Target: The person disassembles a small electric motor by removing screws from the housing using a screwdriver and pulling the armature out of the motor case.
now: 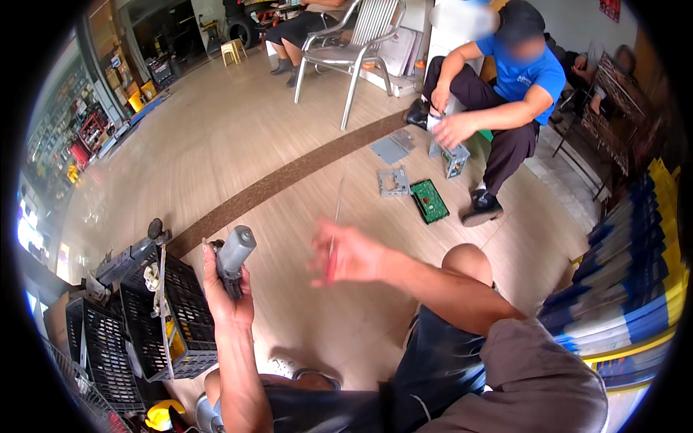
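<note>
Left hand: the left hand is raised upright, fingers wrapped around the dark base of a small grey electric motor; the cylinder end points up and away, apparently so its upper end faces the tool.
Right hand: the right hand is motion-blurred; fingers are pinched closed on the red handle of a thin screwdriver, shaft pointing up and away from the palm. Exact finger placement cannot be told through the blur.
Motor position: held in the air, just right of the black plastic crate, well apart from the screwdriver tip.
Crate: black mesh crate, left of the motor, holding white and yellow parts; likely kept within reach as a parts bin. A second crate sits further left.
Beyond the motor: a seated person in a blue shirt handles a metal box; a green circuit board and grey metal plates lie on the tiled floor beside that person's feet.
Far background: a metal chair.
</note>
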Demonstrator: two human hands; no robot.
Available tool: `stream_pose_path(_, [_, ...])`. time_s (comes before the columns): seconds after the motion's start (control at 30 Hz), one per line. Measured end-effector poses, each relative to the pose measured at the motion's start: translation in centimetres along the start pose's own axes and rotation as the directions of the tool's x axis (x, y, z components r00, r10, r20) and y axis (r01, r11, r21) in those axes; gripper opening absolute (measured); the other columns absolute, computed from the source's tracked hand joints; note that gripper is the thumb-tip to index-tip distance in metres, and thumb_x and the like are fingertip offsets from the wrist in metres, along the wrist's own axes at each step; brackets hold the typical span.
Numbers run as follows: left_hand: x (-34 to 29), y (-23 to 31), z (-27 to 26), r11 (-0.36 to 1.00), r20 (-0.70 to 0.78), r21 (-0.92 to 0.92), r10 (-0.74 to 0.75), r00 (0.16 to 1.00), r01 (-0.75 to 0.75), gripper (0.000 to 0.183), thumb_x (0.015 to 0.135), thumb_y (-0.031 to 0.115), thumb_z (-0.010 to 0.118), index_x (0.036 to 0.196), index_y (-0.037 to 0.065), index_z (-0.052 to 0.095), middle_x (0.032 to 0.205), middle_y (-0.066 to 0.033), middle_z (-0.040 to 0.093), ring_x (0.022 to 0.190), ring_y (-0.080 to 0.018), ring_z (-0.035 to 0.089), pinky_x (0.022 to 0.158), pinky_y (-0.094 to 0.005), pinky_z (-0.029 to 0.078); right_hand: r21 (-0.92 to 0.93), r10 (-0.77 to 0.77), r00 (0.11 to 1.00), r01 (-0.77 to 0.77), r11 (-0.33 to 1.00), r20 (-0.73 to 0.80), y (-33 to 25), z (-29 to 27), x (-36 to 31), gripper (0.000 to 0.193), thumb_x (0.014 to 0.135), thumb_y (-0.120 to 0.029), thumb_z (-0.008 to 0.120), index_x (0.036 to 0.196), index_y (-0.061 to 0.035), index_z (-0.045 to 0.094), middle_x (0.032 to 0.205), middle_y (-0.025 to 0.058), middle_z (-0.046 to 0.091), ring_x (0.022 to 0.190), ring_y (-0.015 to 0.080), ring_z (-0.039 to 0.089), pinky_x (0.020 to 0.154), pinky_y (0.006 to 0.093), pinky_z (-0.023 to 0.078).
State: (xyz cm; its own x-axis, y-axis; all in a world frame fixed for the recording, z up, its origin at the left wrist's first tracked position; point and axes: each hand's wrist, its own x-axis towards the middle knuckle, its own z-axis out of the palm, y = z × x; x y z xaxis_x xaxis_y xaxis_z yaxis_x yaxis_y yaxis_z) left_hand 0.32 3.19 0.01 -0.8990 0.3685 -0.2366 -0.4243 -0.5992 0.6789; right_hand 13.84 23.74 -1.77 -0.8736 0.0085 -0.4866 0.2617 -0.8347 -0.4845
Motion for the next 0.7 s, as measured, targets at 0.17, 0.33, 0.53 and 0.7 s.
stream_pose_path(0.17, [-0.2, -0.8, 0.6, 1.000, 0.037, 0.003, -0.024, 0.999, 0.023, 0.022, 0.095, 0.031, 0.068, 0.096, 0.010, 0.065, 0.084, -0.0010, 0.070, 0.064, -0.0092, 0.067, 0.054, -0.0181, 0.059, -0.447, 0.301, 0.951, -0.243, 0.861, 0.063, 5.9, -1.5, 2.6, 0.035, 0.098, -0.039, 0.062, 0.089, -0.0067, 0.052, 0.060, -0.0002, 0.044, 0.053, 0.0136, 0.045, 0.047, 0.0368, 0.046])
stream_pose_path(0.33, [-0.1, -0.7, 0.1, 0.996, -0.005, 0.080, -0.026, 1.000, 0.027, 0.024, 0.093, 0.040, 0.069, 0.095, 0.017, 0.066, 0.083, 0.0031, 0.070, 0.063, -0.0076, 0.066, 0.052, -0.0184, 0.056, -0.575, 0.051, 0.981, 0.066, 0.815, 0.186, 2.9, -1.3, 0.0, 0.025, 0.098, -0.022, 0.058, 0.108, 0.0000, 0.058, 0.074, 0.0047, 0.056, 0.066, 0.0160, 0.059, 0.054, 0.0347, 0.052])
stream_pose_path(0.53, [0.7, -1.2, 0.6, 1.000, -0.012, 0.028, -0.005, 1.000, 0.005, 0.030, 0.089, 0.046, 0.072, 0.097, 0.018, 0.068, 0.089, 0.0054, 0.070, 0.073, -0.0078, 0.067, 0.061, -0.0221, 0.058, -0.919, -0.439, 0.837, 0.173, -0.353, 0.327, 0.8, -3.6, 1.1, 0.036, 0.088, -0.003, 0.055, 0.124, -0.0007, 0.059, 0.111, 0.0199, 0.065, 0.098, 0.0385, 0.065, 0.081, 0.0455, 0.054])
stream_pose_path(0.7, [1.4, -0.7, 0.1, 0.995, -0.017, -0.097, -0.033, 0.999, 0.031, 0.029, 0.089, 0.041, 0.072, 0.095, 0.013, 0.068, 0.089, 0.0018, 0.070, 0.074, -0.0103, 0.068, 0.066, -0.0230, 0.061, -0.907, -0.650, 0.649, 0.162, -0.389, 0.394, -1.5, 0.4, -2.9, 0.037, 0.083, -0.001, 0.059, 0.120, 0.0005, 0.061, 0.116, 0.0185, 0.063, 0.100, 0.0410, 0.064, 0.089, 0.0456, 0.051])
